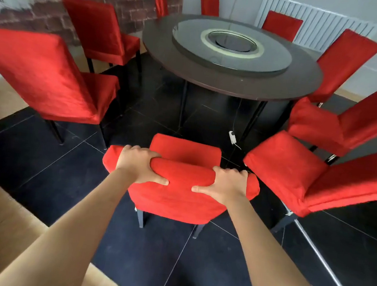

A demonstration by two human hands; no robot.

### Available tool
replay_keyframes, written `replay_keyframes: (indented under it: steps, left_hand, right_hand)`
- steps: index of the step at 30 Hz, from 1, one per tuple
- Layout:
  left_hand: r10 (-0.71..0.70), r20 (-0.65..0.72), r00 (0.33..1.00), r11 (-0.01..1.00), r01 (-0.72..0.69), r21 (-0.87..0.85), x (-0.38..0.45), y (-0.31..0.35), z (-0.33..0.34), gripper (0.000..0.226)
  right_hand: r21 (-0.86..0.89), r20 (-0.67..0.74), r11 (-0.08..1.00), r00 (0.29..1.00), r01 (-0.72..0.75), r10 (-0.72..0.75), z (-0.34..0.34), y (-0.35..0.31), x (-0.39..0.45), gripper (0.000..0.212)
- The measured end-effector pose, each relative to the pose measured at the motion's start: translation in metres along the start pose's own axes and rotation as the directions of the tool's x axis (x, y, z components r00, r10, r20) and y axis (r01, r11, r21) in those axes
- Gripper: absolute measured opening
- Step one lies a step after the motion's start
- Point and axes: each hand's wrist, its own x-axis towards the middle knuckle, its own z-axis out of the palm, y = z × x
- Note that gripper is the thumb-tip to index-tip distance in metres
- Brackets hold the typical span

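Note:
A chair in a red cloth cover (177, 199) stands right in front of me with its back toward me, a step short of the round dark table (232, 82). My left hand (140, 164) grips the left part of the backrest's top edge, thumb on the near side and fingers curled over the far side. My right hand (225, 184) grips the right part of the same edge in the same way. Both forearms reach forward from the bottom of the view.
Several more red-covered chairs ring the table, two at the left (51, 79) and a close one at the right (313, 178). A glass turntable (271, 61) lies on the table. A white plug on a cord (232, 136) hangs under it. A radiator (318, 26) lines the far wall.

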Motion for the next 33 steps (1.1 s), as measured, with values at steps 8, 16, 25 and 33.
replay_keyframes:
  steps: [8, 16, 25, 33]
  left_hand:
    - [0.066, 0.0, 0.998, 0.998, -0.066, 0.003, 0.011, -0.008, 0.004, 0.095]
    - [0.09, 0.001, 0.996, 0.996, -0.09, 0.005, 0.044, -0.02, -0.003, 0.096]
    - [0.11, -0.002, 0.994, 0.994, -0.11, 0.004, 0.115, -0.038, -0.007, 0.099]
    - [0.096, 0.06, 0.994, 0.995, -0.096, -0.001, 0.184, -0.048, -0.02, 0.099]
  right_hand:
    - [0.021, 0.119, 0.995, 0.988, -0.099, 0.096, -0.004, -0.009, -0.001, 0.103]
    - [0.041, 0.123, 0.989, 0.983, -0.141, 0.135, -0.008, -0.016, 0.028, 0.1]
    - [0.053, 0.105, 0.982, 0.979, -0.183, 0.177, -0.003, -0.017, 0.095, 0.11]
    - [0.049, 0.148, 0.98, 0.972, -0.193, 0.184, -0.006, -0.013, 0.164, 0.107]
